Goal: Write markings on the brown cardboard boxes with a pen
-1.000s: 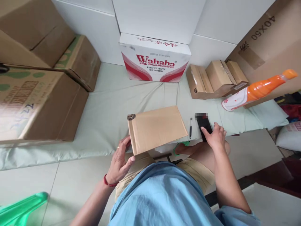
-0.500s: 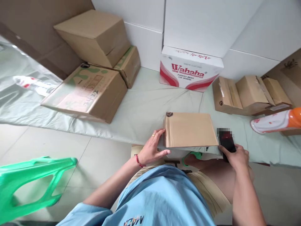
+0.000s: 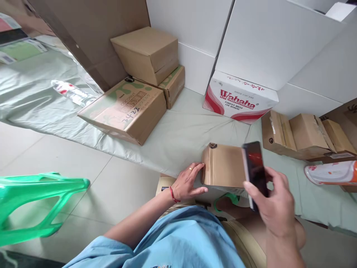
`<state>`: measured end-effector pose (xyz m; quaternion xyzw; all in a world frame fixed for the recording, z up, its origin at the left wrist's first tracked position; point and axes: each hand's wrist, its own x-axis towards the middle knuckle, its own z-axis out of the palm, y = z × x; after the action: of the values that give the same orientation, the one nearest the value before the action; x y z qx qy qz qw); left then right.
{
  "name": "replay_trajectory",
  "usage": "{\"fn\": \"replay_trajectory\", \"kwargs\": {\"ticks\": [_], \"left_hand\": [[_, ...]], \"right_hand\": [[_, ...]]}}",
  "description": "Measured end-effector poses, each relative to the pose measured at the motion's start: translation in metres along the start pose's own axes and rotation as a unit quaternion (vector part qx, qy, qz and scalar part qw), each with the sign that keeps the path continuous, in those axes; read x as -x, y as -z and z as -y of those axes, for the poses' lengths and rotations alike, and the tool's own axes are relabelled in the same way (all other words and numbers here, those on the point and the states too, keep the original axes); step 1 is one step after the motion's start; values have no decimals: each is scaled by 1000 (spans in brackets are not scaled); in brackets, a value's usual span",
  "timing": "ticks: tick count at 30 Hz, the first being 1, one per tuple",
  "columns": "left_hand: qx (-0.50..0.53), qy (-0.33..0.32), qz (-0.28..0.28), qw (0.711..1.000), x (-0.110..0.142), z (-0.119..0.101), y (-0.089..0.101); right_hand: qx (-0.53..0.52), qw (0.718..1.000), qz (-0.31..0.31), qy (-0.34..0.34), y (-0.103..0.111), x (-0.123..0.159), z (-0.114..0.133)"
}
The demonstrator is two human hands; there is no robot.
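A brown padded envelope (image 3: 224,164) lies on the pale green sheet (image 3: 178,137) in front of my knees. My left hand (image 3: 189,182) grips its left edge, thumb below and fingers along the side. Raised above the envelope's right end, my right hand (image 3: 275,203) is closed round a black phone (image 3: 254,169), whose dark screen faces up.
A white and red Wahaha carton (image 3: 241,98) stands at the back. Brown cartons (image 3: 131,108) are stacked at the left and small brown boxes (image 3: 304,136) lie at the right. An orange and white bottle (image 3: 331,173) lies at the far right. A green plastic stool (image 3: 36,204) is at lower left.
My right hand has picked the phone up off the sheet and raised it over the envelope. The view has swung left. My left hand stays on the envelope's left edge.
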<state>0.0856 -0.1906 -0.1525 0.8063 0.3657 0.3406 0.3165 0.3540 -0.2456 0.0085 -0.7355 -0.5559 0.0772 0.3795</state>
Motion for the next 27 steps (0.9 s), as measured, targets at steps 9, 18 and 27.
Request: {"fn": "replay_trajectory", "kwargs": {"ticks": [9, 18, 27], "left_hand": [[-8, -9, -9, 1000, 0, 0, -1], [-4, 7, -1, 1000, 1, 1, -3], [-2, 13, 2, 1000, 3, 3, -4]], "right_hand": [[106, 988, 19, 107, -72, 0, 48], [104, 989, 3, 106, -74, 4, 49], [100, 988, -6, 116, -77, 5, 50]]}}
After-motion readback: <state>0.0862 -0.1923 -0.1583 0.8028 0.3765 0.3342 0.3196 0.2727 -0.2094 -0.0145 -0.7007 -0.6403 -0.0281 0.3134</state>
